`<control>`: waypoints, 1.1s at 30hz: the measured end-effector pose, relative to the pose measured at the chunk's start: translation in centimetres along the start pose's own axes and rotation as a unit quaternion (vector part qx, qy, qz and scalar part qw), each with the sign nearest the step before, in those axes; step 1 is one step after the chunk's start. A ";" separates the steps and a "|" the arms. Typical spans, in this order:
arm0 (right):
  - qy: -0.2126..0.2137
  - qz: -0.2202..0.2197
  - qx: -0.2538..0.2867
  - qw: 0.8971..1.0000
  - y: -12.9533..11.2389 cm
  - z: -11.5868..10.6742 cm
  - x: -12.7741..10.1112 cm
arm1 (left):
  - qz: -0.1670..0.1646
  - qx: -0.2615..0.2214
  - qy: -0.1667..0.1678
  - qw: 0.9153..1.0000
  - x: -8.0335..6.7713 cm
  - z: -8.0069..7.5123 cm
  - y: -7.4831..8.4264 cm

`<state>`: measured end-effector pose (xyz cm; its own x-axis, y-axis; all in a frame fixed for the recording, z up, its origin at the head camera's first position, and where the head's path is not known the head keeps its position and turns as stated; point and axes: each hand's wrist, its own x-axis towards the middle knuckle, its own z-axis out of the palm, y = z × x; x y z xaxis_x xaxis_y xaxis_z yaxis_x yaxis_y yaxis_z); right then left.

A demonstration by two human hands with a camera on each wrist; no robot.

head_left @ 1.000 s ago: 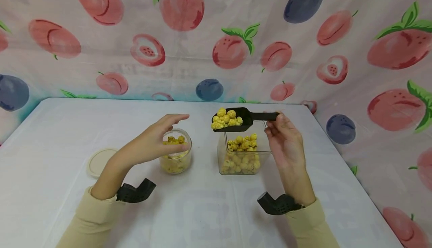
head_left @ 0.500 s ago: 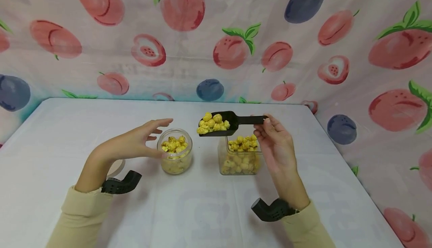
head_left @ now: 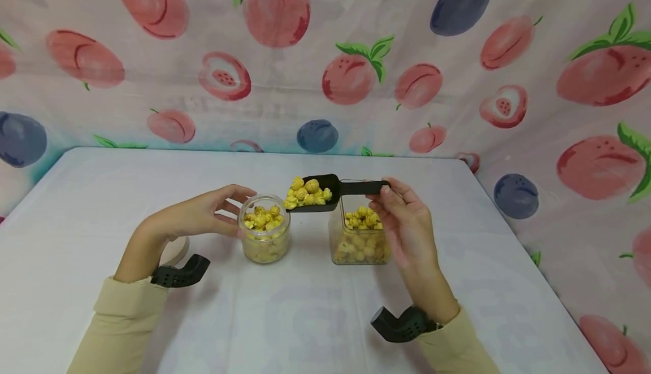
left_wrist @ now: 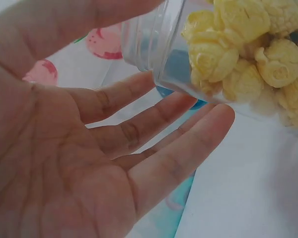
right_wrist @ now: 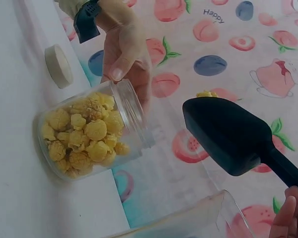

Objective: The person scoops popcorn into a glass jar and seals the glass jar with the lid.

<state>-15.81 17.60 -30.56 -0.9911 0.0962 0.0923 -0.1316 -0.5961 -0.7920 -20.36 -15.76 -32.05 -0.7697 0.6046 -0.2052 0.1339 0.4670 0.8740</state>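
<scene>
A small round clear jar (head_left: 264, 233) of yellow popcorn (head_left: 261, 217) stands left of a square clear container (head_left: 358, 238) that also holds popcorn. My left hand (head_left: 235, 207) cups the jar's left side, thumb at the rim and fingers behind it; the left wrist view shows the jar (left_wrist: 159, 44) between thumb and fingers. My right hand (head_left: 389, 193) pinches the handle of a black scoop (head_left: 333, 185). The scoop's heaped popcorn (head_left: 307, 192) hovers at the jar's right rim. In the right wrist view the scoop (right_wrist: 228, 134) hangs beside the jar (right_wrist: 89, 134).
A cream round lid (head_left: 178, 249) lies on the white table (head_left: 305, 317), partly hidden behind my left wrist. Fruit-print cloth (head_left: 325, 52) walls the back and right side. Black camera mounts sit on both wrists.
The right hand has carried the loaded scoop left and down, from above the square container to the jar's rim. The left hand drew back from over the jar and now cups its side.
</scene>
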 end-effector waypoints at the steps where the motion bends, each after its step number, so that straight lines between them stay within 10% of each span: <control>1: 0.002 -0.001 -0.008 1.000 0.1 0.0 -0.1 | -0.001 -0.001 0.000 1.000 0.0 0.0 0.0; 33: 0.007 -0.040 -0.160 0.986 1.1 1.2 -1.3 | 0.009 0.001 0.000 1.000 0.1 0.1 -0.1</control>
<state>-14.72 15.90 -30.81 -0.9771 0.1452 0.1554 -0.1936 -0.3038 -0.9329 -20.35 -15.64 -32.17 -0.7664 0.6139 -0.1890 0.1494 0.4564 0.8771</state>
